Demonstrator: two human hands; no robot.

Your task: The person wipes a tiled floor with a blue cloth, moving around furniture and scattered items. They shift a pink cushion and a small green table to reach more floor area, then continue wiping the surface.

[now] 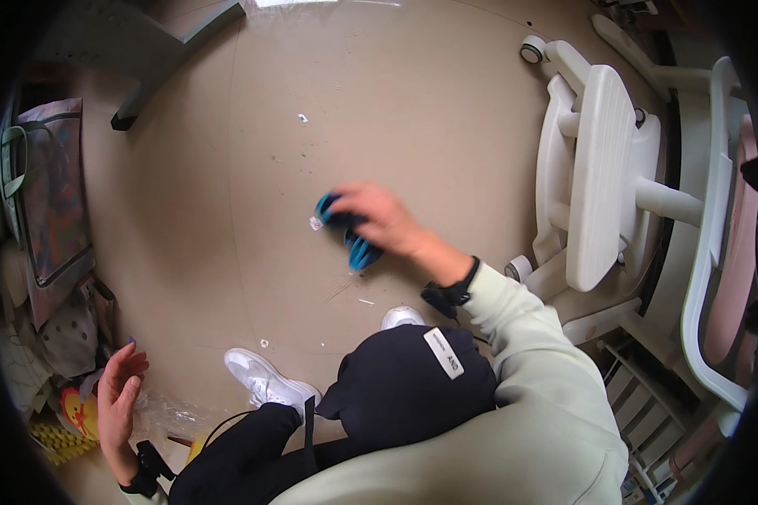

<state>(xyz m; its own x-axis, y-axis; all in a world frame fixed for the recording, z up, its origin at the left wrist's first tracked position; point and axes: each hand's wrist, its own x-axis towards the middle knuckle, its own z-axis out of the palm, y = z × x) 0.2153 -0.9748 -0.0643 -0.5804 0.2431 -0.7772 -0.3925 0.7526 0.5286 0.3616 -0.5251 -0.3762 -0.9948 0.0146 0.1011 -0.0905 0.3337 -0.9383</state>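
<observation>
Down at the floor (185, 185) in the middle, my right hand (379, 217) is closed over a dark and bright-blue thing (361, 252). Motion smears this hand, and its fingers cover much of the thing, so its kind is unclear. Beside the fingertips lies a small white scrap (315, 223). Far over at the lower left, my left hand (122, 391) is raised with nothing in it, its fingers loosely bent and apart. It is nearest to a crumpled clear plastic wrapper (164, 417) and a yellow toy-like item with a face (77, 412).
More white bits, such as one scrap (303, 119), dot the floor. A white wheeled chair base (602, 177) stands at the right. Bags, including a zipped one (57, 194), line the left. A grey metal leg (156, 84) is at the far left. My white shoe (265, 379) is near.
</observation>
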